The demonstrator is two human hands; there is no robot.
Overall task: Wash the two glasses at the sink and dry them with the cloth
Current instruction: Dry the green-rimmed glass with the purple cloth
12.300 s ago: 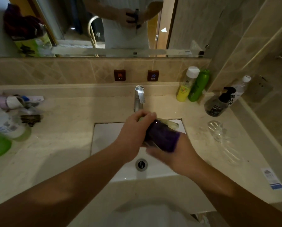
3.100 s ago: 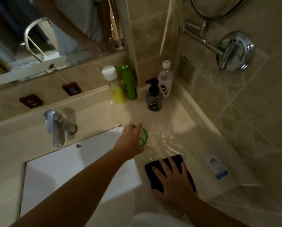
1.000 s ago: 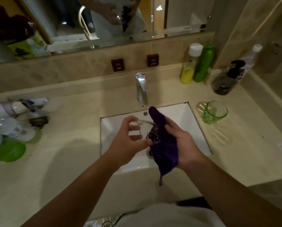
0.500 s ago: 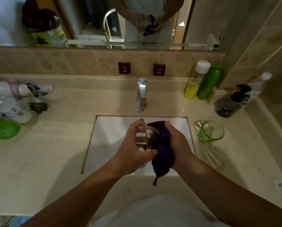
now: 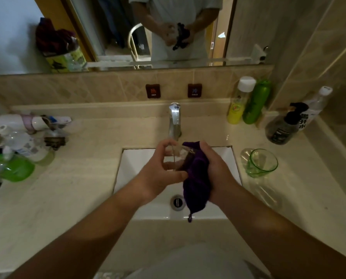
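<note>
White sink (image 5: pixel 140 162) sits mid-counter below my hands. My right hand (image 5: pixel 215 168) grips the purple cloth (image 5: pixel 196 184), pressed against the clear glass (image 5: pixel 175 158) that my left hand (image 5: pixel 158 174) holds with curled fingers above the basin. I see the green glass (image 5: pixel 261 163) upright on the right.

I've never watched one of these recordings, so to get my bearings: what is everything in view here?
clear glass: 1, over the sink, held
purple cloth: 1, against the clear glass
green glass: 1, upright, counter right of sink
sink: 1, white
tap: 1, chrome, behind sink
bottles: 4, back right corner
toiletries: several, counter left
mirror: 1, above the counter
left hand: grips the clear glass
right hand: grips the purple cloth
</note>
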